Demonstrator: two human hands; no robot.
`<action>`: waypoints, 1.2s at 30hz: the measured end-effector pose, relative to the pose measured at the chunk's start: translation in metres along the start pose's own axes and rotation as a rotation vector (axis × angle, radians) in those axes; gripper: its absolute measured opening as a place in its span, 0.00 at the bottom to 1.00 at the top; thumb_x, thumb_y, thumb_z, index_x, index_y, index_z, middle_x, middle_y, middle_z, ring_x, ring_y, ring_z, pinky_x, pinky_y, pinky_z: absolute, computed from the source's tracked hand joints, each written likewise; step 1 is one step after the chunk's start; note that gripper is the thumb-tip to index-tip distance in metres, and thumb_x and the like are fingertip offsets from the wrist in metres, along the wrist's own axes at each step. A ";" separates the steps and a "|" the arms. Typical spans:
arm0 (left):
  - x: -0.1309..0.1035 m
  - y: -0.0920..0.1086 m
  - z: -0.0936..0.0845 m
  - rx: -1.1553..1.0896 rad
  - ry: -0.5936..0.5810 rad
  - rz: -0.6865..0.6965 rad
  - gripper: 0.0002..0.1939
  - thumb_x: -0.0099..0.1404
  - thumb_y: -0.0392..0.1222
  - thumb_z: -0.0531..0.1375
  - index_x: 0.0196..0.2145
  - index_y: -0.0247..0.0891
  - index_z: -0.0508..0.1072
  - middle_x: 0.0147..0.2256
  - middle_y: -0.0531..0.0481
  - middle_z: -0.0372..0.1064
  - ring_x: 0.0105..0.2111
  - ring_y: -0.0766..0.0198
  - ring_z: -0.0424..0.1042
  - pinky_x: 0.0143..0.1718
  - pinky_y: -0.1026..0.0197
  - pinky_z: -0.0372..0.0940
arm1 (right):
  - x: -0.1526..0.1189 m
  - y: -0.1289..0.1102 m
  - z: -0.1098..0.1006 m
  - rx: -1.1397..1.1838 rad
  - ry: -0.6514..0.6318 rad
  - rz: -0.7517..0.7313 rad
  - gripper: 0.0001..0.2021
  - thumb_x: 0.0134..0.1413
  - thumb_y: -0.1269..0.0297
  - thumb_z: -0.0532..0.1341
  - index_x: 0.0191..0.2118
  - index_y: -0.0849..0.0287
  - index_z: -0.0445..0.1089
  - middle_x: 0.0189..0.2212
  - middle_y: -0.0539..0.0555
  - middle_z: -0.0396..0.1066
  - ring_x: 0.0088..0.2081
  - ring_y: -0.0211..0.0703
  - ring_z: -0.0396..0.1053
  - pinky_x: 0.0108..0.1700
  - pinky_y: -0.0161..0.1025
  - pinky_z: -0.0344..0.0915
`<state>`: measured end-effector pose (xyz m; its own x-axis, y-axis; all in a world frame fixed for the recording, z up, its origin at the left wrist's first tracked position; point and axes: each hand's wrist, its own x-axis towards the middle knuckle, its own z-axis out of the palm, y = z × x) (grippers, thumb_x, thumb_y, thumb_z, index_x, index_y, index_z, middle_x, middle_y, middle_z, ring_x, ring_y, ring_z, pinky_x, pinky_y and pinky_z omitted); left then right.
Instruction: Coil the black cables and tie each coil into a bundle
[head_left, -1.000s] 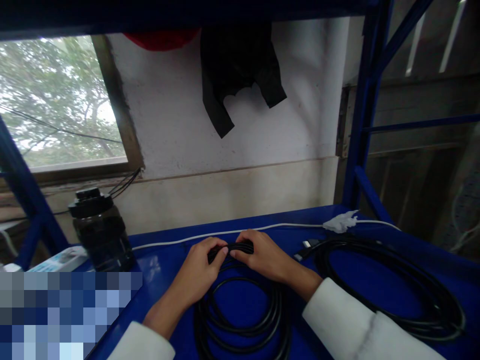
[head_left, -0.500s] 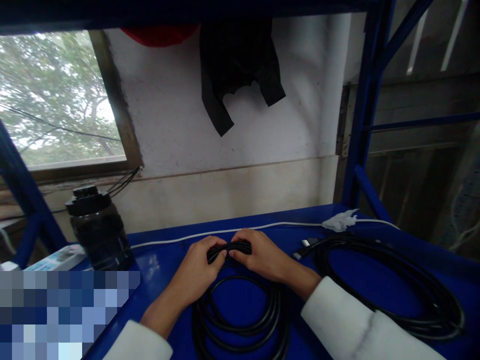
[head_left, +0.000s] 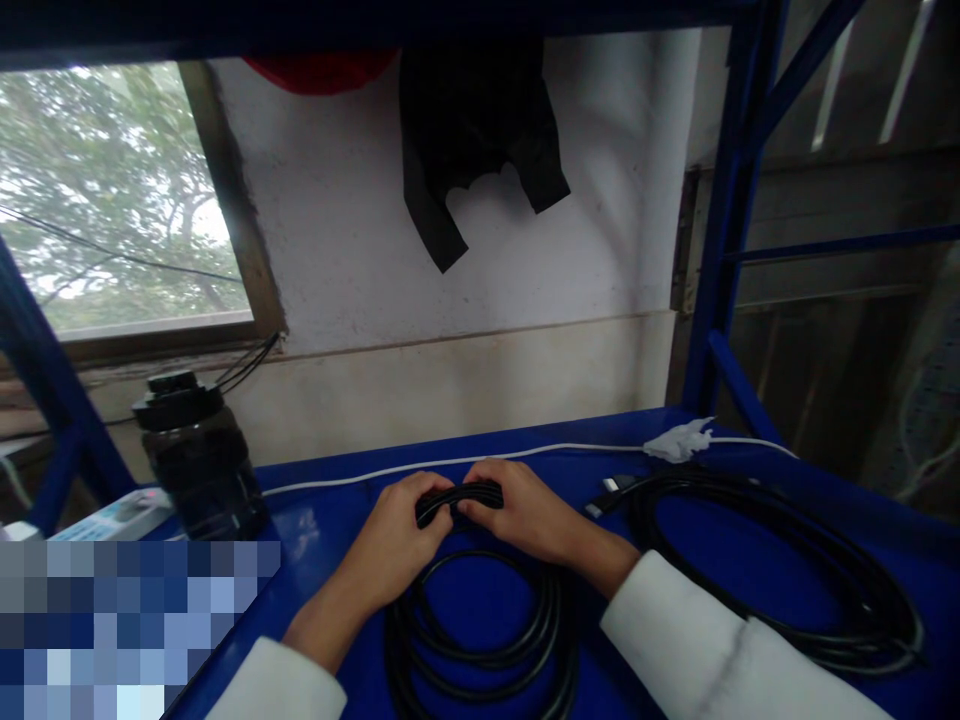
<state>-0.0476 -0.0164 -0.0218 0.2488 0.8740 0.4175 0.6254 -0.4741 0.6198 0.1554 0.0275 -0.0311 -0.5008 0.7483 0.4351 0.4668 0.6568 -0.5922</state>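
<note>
A black cable (head_left: 553, 640) lies in several loops on the blue shelf, in front of me. At the far side of the coil, its bundled strands are gripped by my left hand (head_left: 405, 520) and my right hand (head_left: 517, 508). Both hands are closed round the bundle, thumbs on the near side and close together. A short arched stretch of the strands shows between them. The loops nearest me run past the bottom edge of the view.
A second black cable coil (head_left: 795, 510) with connector ends lies at the right. A white cord (head_left: 405, 467) crosses the blue shelf (head_left: 307, 570) behind my hands. A dark bottle (head_left: 202, 465) and a power strip (head_left: 124, 515) stand at the left.
</note>
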 end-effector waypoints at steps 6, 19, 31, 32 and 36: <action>0.000 0.000 0.000 -0.012 0.001 -0.001 0.11 0.64 0.34 0.59 0.41 0.42 0.79 0.40 0.49 0.80 0.40 0.56 0.77 0.47 0.56 0.68 | 0.000 -0.001 0.000 -0.006 -0.001 0.017 0.05 0.59 0.66 0.66 0.40 0.57 0.77 0.37 0.53 0.78 0.40 0.45 0.74 0.41 0.37 0.63; 0.000 0.001 -0.001 -0.010 -0.006 -0.006 0.13 0.65 0.34 0.59 0.44 0.42 0.80 0.40 0.49 0.80 0.41 0.56 0.77 0.46 0.56 0.67 | 0.000 -0.002 -0.002 0.016 -0.003 -0.003 0.03 0.59 0.66 0.66 0.38 0.58 0.77 0.35 0.51 0.78 0.38 0.43 0.74 0.39 0.37 0.62; -0.001 -0.001 0.000 0.004 -0.005 -0.003 0.12 0.65 0.34 0.59 0.44 0.42 0.80 0.41 0.49 0.80 0.42 0.56 0.77 0.47 0.56 0.67 | 0.001 0.001 0.000 0.020 -0.011 -0.022 0.04 0.59 0.66 0.66 0.39 0.59 0.77 0.35 0.52 0.79 0.37 0.43 0.74 0.40 0.37 0.63; -0.001 -0.001 0.000 0.008 -0.002 -0.004 0.12 0.65 0.34 0.59 0.44 0.42 0.80 0.41 0.49 0.80 0.42 0.56 0.77 0.48 0.56 0.67 | 0.001 0.001 0.000 0.023 -0.008 -0.024 0.04 0.59 0.66 0.66 0.39 0.59 0.77 0.36 0.52 0.79 0.38 0.43 0.74 0.40 0.37 0.63; -0.001 0.000 0.000 0.015 -0.002 -0.002 0.12 0.65 0.34 0.59 0.43 0.42 0.79 0.41 0.49 0.80 0.42 0.56 0.77 0.47 0.56 0.67 | 0.000 0.002 0.001 0.022 -0.004 -0.023 0.04 0.59 0.66 0.66 0.40 0.58 0.77 0.36 0.52 0.78 0.39 0.44 0.74 0.41 0.37 0.64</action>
<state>-0.0484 -0.0170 -0.0222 0.2489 0.8750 0.4153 0.6370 -0.4709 0.6103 0.1557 0.0288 -0.0324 -0.5142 0.7326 0.4461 0.4391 0.6716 -0.5968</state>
